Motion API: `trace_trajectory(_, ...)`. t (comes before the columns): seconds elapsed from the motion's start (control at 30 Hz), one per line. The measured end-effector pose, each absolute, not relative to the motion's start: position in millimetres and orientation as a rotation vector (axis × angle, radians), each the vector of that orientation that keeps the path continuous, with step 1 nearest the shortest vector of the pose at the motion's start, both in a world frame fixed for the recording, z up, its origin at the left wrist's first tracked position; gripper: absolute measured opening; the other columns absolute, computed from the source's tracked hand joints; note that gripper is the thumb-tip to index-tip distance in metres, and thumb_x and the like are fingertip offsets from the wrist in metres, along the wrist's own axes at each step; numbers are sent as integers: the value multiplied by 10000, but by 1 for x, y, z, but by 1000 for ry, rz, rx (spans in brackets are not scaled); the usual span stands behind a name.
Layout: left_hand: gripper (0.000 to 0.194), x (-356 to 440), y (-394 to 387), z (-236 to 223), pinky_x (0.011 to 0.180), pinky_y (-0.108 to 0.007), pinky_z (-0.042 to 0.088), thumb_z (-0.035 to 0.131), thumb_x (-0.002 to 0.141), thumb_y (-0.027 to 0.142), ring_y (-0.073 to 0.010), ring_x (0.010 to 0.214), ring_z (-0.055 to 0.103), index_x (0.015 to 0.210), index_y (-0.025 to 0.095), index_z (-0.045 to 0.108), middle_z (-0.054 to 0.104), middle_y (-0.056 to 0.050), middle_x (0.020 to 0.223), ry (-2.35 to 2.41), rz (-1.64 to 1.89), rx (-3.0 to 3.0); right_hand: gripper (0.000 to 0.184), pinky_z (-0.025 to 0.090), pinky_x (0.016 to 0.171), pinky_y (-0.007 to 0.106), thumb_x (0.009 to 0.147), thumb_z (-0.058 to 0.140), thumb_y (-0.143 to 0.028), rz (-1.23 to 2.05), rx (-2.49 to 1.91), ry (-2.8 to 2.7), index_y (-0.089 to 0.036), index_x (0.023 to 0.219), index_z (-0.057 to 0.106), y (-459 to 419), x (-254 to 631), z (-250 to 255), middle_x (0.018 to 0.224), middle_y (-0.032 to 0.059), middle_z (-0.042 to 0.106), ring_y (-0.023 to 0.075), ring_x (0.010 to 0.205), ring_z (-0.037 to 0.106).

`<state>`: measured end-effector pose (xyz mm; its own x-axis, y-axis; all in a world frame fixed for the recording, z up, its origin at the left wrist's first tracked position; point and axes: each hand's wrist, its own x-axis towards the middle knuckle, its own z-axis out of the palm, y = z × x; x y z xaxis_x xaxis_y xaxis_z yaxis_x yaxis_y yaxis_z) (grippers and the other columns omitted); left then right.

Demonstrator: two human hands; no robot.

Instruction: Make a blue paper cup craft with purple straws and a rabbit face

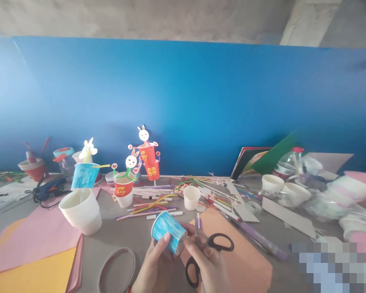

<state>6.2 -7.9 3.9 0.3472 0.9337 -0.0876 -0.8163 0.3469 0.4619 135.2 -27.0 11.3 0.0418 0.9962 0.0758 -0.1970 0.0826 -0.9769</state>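
A paper cup (168, 230) painted blue with white streaks lies on its side in my left hand (155, 260), its rim turned up and left. My left fingers wrap around it from below, the thumb along its near side. Held in my right hand (212, 260) is a pair of scissors with black handles (220, 242), blades pointing away from me. The right fingertips touch the base end of the cup. Beneath the right hand lies an orange paper sheet (247, 260). Just beyond the cup are a white marker (164, 215) and a small white cup (192, 198).
Rabbit figures on red cups (152, 170) stand by the blue panel (183, 101). At left are stacked white cups (82, 215), a glue gun (49, 191) and coloured paper (33, 244). A tape ring (133, 264) lies near my left hand. Plastic bags (329, 203) crowd the right.
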Motion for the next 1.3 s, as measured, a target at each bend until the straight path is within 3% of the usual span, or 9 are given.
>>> trace_trajectory(0.13, 246, 4, -4, 1, 1127, -428, 378, 734, 863, 316, -301, 1238, 615, 1081, 201, 743, 776, -77, 1131, 290, 1074, 382, 191, 594, 896, 390, 933, 628, -360, 724, -1062, -1369, -216, 926, 754, -24, 141, 4, 1065, 122, 775, 303, 1043, 718)
trace_trajectory(0.23, 398, -1, -1, -1, 1091, -451, 418, 696, 880, 435, -319, 1247, 600, 1183, 178, 704, 726, -118, 1253, 264, 1000, 405, 199, 552, 974, 397, 943, 590, -224, 353, -1048, -1638, -222, 787, 713, -22, 146, 7, 1129, 119, 764, 284, 1077, 701)
trace_trajectory(0.43, 279, -7, -1, 4, 986, -408, 486, 702, 893, 358, -281, 1066, 684, 1080, 154, 736, 774, -106, 1097, 446, 1024, 419, 167, 565, 919, 368, 935, 571, -161, 195, -1017, -1791, -245, 862, 695, -22, 147, 14, 1139, 85, 752, 253, 1023, 711)
trace_trajectory(0.7, 280, -2, -5, 10, 1082, -402, 436, 760, 836, 335, -299, 1100, 685, 1023, 127, 766, 800, -102, 1048, 383, 1049, 414, 213, 561, 927, 356, 932, 570, -130, 144, -992, -1697, -235, 755, 627, -22, 143, 14, 1106, 81, 771, 238, 1007, 724)
trace_trajectory(0.83, 236, 0, -6, 9, 1099, -401, 427, 777, 823, 301, -287, 1078, 698, 992, 136, 775, 810, -91, 1021, 378, 1101, 372, 169, 566, 940, 361, 947, 570, -160, 174, -979, -1596, -235, 811, 637, -23, 140, 2, 1125, 99, 761, 245, 1039, 715)
trace_trajectory(0.97, 218, 2, -7, 9, 1109, -391, 422, 792, 812, 254, -273, 1090, 700, 1009, 161, 777, 813, -76, 1033, 359, 1125, 324, 144, 586, 923, 330, 957, 588, -227, 322, -1070, -1539, -227, 827, 651, -24, 141, -11, 1175, 125, 742, 271, 1141, 681)
trace_trajectory(1.1, 233, 3, -8, 7, 1110, -398, 425, 797, 803, 239, -267, 1068, 709, 1027, 178, 772, 815, -63, 1027, 346, 1133, 302, 204, 605, 884, 329, 950, 608, -321, 537, -1124, -1417, -214, 788, 671, -24, 139, -14, 1193, 133, 730, 298, 1146, 681)
trace_trajectory(1.2, 225, 3, -7, 5, 1095, -383, 437, 804, 798, 246, -264, 1069, 706, 1013, 186, 773, 815, -54, 1017, 367, 1134, 322, 196, 615, 862, 342, 964, 588, -340, 690, -1123, -1384, -213, 883, 713, -24, 137, -11, 1122, 126, 756, 293, 1099, 705)
trace_trajectory(1.3, 195, 2, -7, 6, 1088, -384, 445, 813, 789, 255, -270, 1068, 707, 972, 197, 779, 816, -48, 1007, 409, 1122, 332, 155, 623, 823, 331, 944, 620, -319, 594, -1125, -1363, -217, 887, 721, -23, 136, -7, 1082, 119, 773, 284, 1043, 726)
